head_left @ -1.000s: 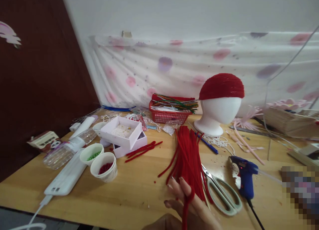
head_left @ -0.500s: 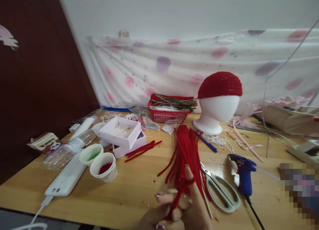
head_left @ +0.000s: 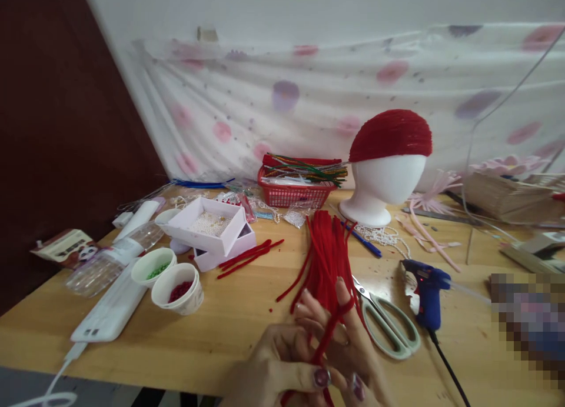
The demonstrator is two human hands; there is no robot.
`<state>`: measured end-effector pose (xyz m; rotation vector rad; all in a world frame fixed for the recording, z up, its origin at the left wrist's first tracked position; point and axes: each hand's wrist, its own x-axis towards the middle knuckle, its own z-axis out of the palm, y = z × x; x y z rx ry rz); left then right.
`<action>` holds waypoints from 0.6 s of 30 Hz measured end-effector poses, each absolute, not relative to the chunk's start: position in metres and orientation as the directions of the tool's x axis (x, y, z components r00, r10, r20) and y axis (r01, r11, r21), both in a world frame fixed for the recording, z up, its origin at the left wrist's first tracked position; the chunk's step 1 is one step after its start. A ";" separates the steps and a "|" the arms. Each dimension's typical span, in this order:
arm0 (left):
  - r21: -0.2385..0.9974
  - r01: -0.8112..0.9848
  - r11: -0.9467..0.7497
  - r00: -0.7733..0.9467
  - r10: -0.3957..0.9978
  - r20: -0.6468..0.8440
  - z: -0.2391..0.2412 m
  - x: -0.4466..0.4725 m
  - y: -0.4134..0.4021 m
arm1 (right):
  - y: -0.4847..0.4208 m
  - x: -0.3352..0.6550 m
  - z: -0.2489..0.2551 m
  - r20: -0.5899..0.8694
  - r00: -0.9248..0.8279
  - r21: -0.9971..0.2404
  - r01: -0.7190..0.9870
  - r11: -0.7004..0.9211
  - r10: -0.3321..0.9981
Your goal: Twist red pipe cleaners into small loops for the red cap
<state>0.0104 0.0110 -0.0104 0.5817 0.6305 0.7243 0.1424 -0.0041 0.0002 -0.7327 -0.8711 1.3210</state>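
Close together at the table's front edge, both my hands work on one red pipe cleaner. It loops over the raised index finger of my right hand, and that hand's other fingers curl against it. My left hand pinches the lower part between thumb and fingers. Its lower end is partly hidden by the hands. Just behind them lies a thick bundle of red pipe cleaners. Scissors with pale green handles lie right of my right hand, blades partly behind the bundle.
A blue glue gun and its cord lie at right. Behind stand a white foam head with a red cap and a red basket. Left are bead cups, a white box, a power strip and a bottle.
My left hand has come further up into view and its thumb now presses the pipe cleaner. The loop stays on my right index finger. The view has tipped slightly downward.
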 end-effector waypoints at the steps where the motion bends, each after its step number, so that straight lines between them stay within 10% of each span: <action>1: 0.729 -0.358 0.583 0.517 0.774 -0.365 0.005 0.013 0.017 | 0.000 0.145 0.000 0.144 0.042 -0.861 -0.487 0.146 0.989; 8: 0.996 -0.078 -0.038 -0.101 0.994 0.030 0.029 0.020 0.002 | 0.017 0.150 -0.001 0.272 0.124 -0.884 -0.360 0.298 0.954; 18: 0.925 -0.243 0.292 0.058 0.956 -0.287 0.033 0.023 0.012 | 0.013 0.165 0.000 0.198 0.218 -0.849 -0.450 0.278 0.956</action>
